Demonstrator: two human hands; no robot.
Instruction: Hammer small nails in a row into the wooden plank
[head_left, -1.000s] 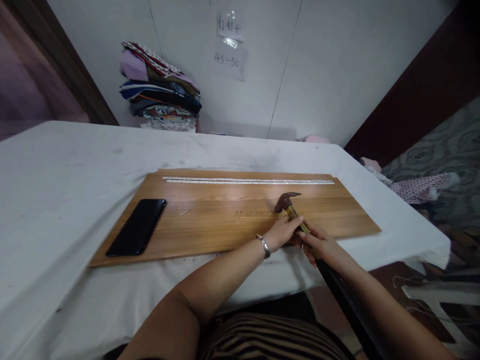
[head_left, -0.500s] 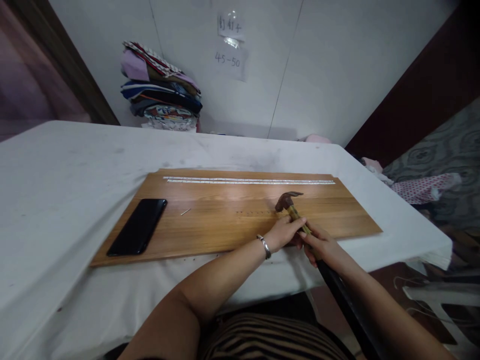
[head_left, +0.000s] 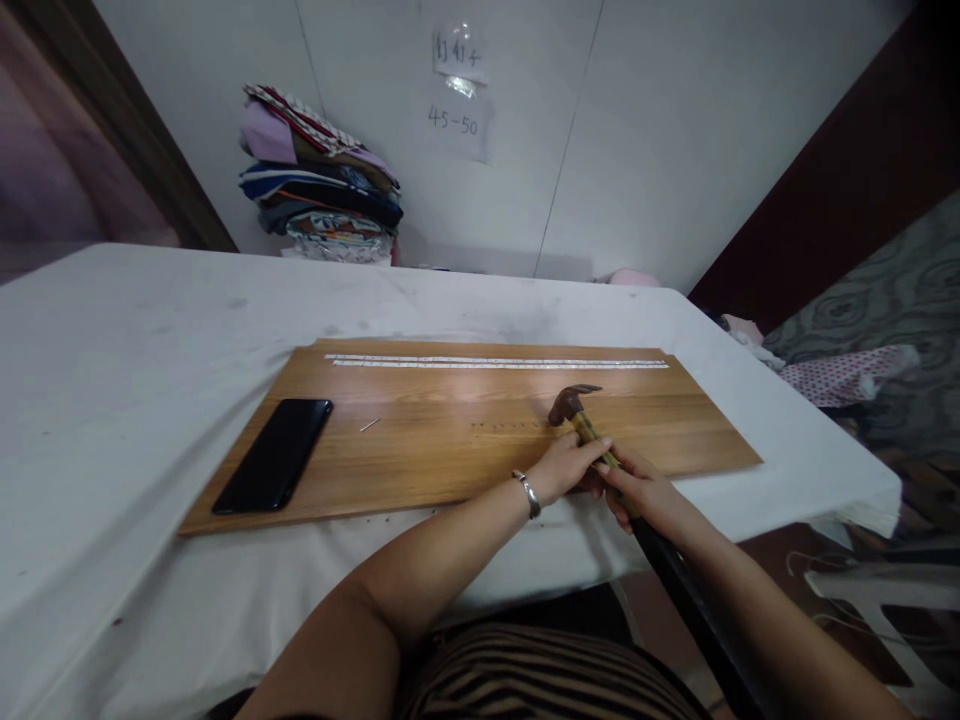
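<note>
Grips a claw hammer (head_left: 584,427) in both hands, above the near side of a wood-grain board (head_left: 420,465), right of its middle. Reaches in from the lower left with a bent elbow, setting the left hand (head_left: 562,466) closest to the hammer head, with its thumb laid along the handle and a silver bracelet (head_left: 527,493) round the wrist. Comes in from the lower right with a straighter forearm, closing the right hand (head_left: 645,492) round the handle just behind the left.

Points the claw to the right and holds the head near the right end of a row of small dark marks (head_left: 506,426) — cannot tell whether touching the board or just above. Cannot see most of the left fingers beneath the handle, nor tell of anything else pinched there. Loses sight of the handle's dark lower part near the bottom edge.

Shows a single nail (head_left: 370,425) lying on the board between the marks and a black smartphone (head_left: 274,455). Includes two white measuring strips (head_left: 499,363) along the far edge — too small to read. Catches only part of a white plastic chair (head_left: 847,590) at lower right.
</note>
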